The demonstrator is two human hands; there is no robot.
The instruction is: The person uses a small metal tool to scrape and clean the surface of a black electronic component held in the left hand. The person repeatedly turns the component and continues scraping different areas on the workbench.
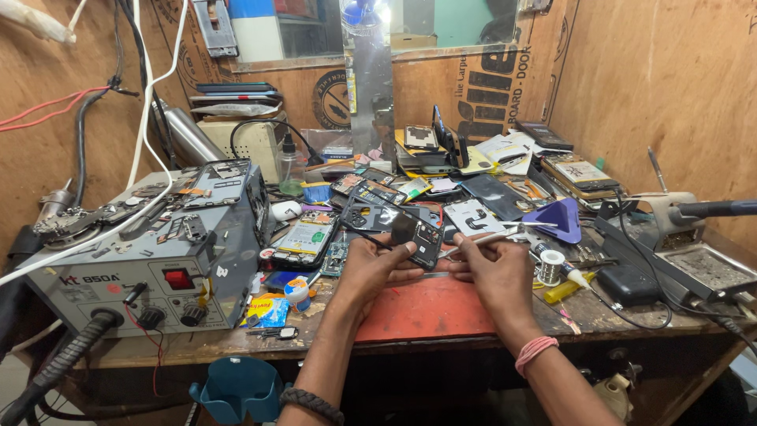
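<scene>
Centrally, left hand point(378, 264) is gripping an opened phone point(394, 225), right hand point(493, 268) is gripping tweezers point(493, 235), over a red mat point(426, 312) on the cluttered table point(599, 319), plywood walls point(670, 87) enclosing.

bare red mat point(426, 312) near, phone parts point(378, 193) crowding behind

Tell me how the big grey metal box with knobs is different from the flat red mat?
The grey metal box stands tall at the bench's left, with loose parts piled on top; the flat red mat lies low under the left hand and right hand. The box has a red switch and knobs; the mat is plain. Both sit on the wooden bench.
</scene>
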